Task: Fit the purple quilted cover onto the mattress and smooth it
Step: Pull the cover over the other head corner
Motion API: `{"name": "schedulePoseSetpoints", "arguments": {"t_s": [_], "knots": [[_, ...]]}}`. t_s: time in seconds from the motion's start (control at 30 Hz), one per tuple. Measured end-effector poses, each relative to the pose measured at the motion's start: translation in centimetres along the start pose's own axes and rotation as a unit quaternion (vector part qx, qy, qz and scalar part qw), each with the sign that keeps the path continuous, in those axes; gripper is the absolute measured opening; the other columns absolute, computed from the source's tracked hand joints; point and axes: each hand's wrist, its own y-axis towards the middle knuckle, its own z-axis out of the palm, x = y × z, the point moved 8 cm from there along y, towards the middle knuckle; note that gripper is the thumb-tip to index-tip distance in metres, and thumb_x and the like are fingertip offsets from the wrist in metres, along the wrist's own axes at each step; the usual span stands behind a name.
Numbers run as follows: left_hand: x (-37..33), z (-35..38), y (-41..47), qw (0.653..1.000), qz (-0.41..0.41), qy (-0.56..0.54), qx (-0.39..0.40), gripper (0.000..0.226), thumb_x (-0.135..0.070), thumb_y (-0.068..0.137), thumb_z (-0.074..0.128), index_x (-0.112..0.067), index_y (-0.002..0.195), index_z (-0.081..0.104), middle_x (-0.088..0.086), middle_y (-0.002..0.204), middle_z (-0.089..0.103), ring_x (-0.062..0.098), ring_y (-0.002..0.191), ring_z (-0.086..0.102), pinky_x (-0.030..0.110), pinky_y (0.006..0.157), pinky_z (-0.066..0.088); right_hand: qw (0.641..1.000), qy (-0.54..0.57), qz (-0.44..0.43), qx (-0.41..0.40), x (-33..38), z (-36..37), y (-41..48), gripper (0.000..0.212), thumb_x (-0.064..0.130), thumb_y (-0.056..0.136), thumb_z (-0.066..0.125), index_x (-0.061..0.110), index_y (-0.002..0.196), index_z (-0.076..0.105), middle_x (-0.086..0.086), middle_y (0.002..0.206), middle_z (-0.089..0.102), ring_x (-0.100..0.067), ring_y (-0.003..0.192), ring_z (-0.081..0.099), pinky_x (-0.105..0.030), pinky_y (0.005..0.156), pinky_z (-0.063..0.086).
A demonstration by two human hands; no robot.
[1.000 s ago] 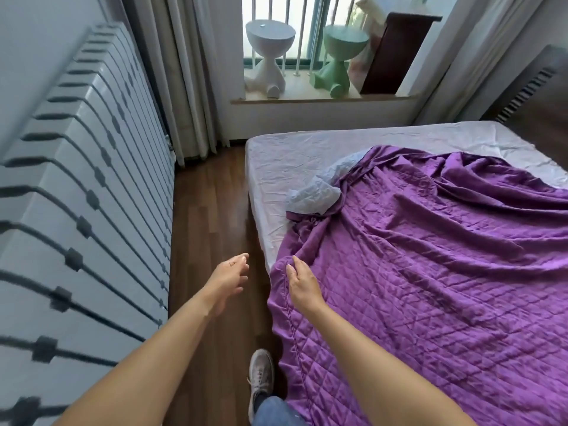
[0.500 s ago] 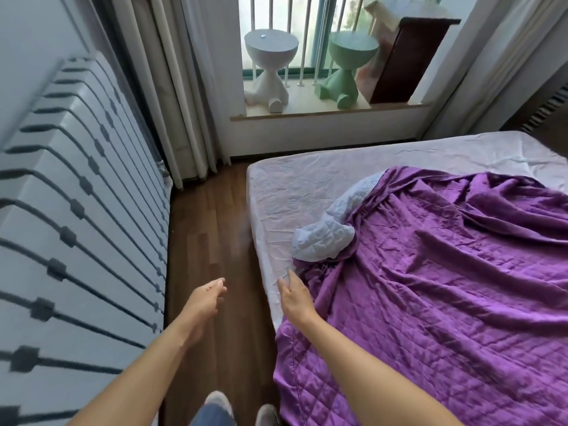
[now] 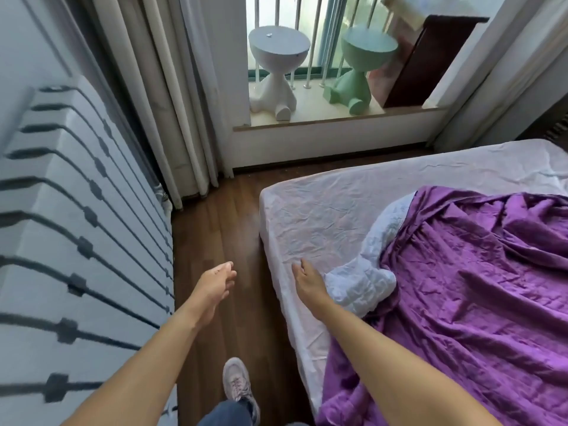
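Here our left hand (image 3: 215, 282) hovers spread, our right hand (image 3: 309, 282) flat on the mattress (image 3: 322, 216) beside the purple cover (image 3: 476, 287).

The purple quilted cover (image 3: 476, 287) is lying rumpled on the mattress (image 3: 322, 216), pale underside turned up. The right hand (image 3: 309, 281) is resting flat beside that fold; the left hand (image 3: 216, 284) is hovering loosely over the floor (image 3: 221, 216).

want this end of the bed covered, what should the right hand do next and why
Probably take hold of the folded-back pale corner beside the right hand and draw it toward the bare corner of the mattress. The purple cover lies bunched short of it, and this hand holds nothing.
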Motion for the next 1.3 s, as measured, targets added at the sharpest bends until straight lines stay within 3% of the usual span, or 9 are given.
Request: {"name": "schedulePoseSetpoints", "arguments": {"t_s": [0.03, 0.13, 0.33, 0.47, 0.6, 0.73, 0.97, 1.1, 1.3], "knots": [[-1.4, -0.5, 0.9, 1.0, 0.005, 0.005, 0.001, 0.043, -0.029, 0.102, 0.032, -0.014, 0.142, 0.037, 0.006, 0.139, 0.047, 0.025, 0.127, 0.045, 0.038, 0.108, 0.033, 1.0, 0.007, -0.005, -0.004, 1.3, 0.1, 0.9, 0.019, 0.029, 0.1, 0.032, 0.025, 0.105, 0.05, 0.006, 0.107, 0.049, -0.016, 0.109, 0.043, -0.027, 0.092, 0.03], [-5.3, -2.3, 4.8, 1.0, 0.015, 0.007, -0.002, 0.043, -0.03, 0.102, 0.033, -0.014, 0.141, 0.038, 0.006, 0.139, 0.048, 0.024, 0.127, 0.045, 0.039, 0.109, 0.034, 1.0, 0.024, 0.002, -0.019, 5.0, 0.5, 3.8, 0.042, 0.031, 0.101, 0.032, 0.009, 0.135, 0.043, -0.002, 0.133, 0.045, -0.02, 0.131, 0.037, -0.032, 0.107, 0.027], [-10.0, -2.5, 10.8, 1.0, -0.004, -0.018, 0.024, 0.042, -0.028, 0.102, 0.033, -0.014, 0.141, 0.039, 0.008, 0.137, 0.049, 0.025, 0.125, 0.047, 0.038, 0.107, 0.034, 0.998, 0.048, 0.006, -0.031, 9.0, 1.1, 9.4, 0.024, 0.03, 0.101, 0.031, 0.02, 0.113, 0.05, 0.007, 0.112, 0.047, -0.008, 0.104, 0.044, -0.03, 0.097, 0.032], [-13.9, -2.1, 15.7, 0.999, -0.004, -0.01, 0.035, 0.042, -0.029, 0.102, 0.033, -0.015, 0.14, 0.04, 0.007, 0.135, 0.05, 0.024, 0.124, 0.047, 0.036, 0.106, 0.035, 0.998, 0.052, 0.012, -0.035, 11.5, 1.7, 14.9, 0.044, 0.032, 0.101, 0.033, 0.009, 0.138, 0.041, 0.001, 0.137, 0.043, -0.018, 0.13, 0.039, -0.031, 0.11, 0.028], [-19.6, -1.6, 22.7, 0.999, 0.005, -0.008, 0.037, 0.041, -0.03, 0.101, 0.034, -0.016, 0.139, 0.041, 0.006, 0.135, 0.05, 0.023, 0.123, 0.048, 0.036, 0.106, 0.034, 0.995, 0.089, -0.007, -0.052, 15.6, 1.1, 22.6, 0.038, 0.033, 0.101, 0.031, 0.009, 0.117, 0.055, -0.004, 0.119, 0.057, -0.022, 0.114, 0.051, -0.035, 0.101, 0.038], [-25.8, -0.7, 28.9, 0.999, 0.005, 0.02, 0.04, 0.04, -0.028, 0.101, 0.034, -0.015, 0.138, 0.042, 0.007, 0.134, 0.051, 0.024, 0.123, 0.048, 0.036, 0.105, 0.035, 0.993, 0.097, 0.02, -0.069, 18.7, -0.9, 29.9, 0.046, 0.033, 0.102, 0.03, 0.005, 0.137, 0.041, -0.009, 0.142, 0.044, -0.022, 0.131, 0.04, -0.033, 0.11, 0.029], [-34.0, -0.6, 37.7, 0.998, 0.009, 0.032, 0.044, 0.04, -0.03, 0.101, 0.035, -0.015, 0.137, 0.043, 0.004, 0.124, 0.055, 0.019, 0.11, 0.052, 0.033, 0.098, 0.037, 0.992, 0.101, 0.018, -0.072, 25.4, -4.0, 39.6, 0.052, 0.035, 0.101, 0.031, 0.009, 0.146, 0.029, -0.003, 0.152, 0.031, -0.017, 0.14, 0.027, -0.031, 0.114, 0.021], [-37.2, 0.9, 41.6, 0.996, 0.009, 0.06, 0.071, 0.042, -0.03, 0.101, 0.033, -0.015, 0.14, 0.04, 0.007, 0.134, 0.051, 0.024, 0.122, 0.048, 0.034, 0.101, 0.037, 0.991, 0.093, 0.022, -0.09, 27.8, -4.9, 43.9, 0.051, 0.035, 0.102, 0.032, 0.009, 0.146, 0.029, -0.005, 0.152, 0.031, -0.019, 0.14, 0.028, -0.031, 0.113, 0.023], [-42.1, 3.4, 49.4, 0.988, 0.002, 0.104, 0.112, 0.04, -0.032, 0.1, 0.034, -0.016, 0.136, 0.044, 0.005, 0.13, 0.054, 0.021, 0.112, 0.052, 0.034, 0.098, 0.039, 0.982, 0.124, 0.067, -0.123, 29.8, -6.5, 50.6, 0.052, 0.036, 0.101, 0.032, 0.011, 0.147, 0.028, -0.004, 0.153, 0.03, -0.018, 0.14, 0.027, -0.031, 0.114, 0.022]]}}
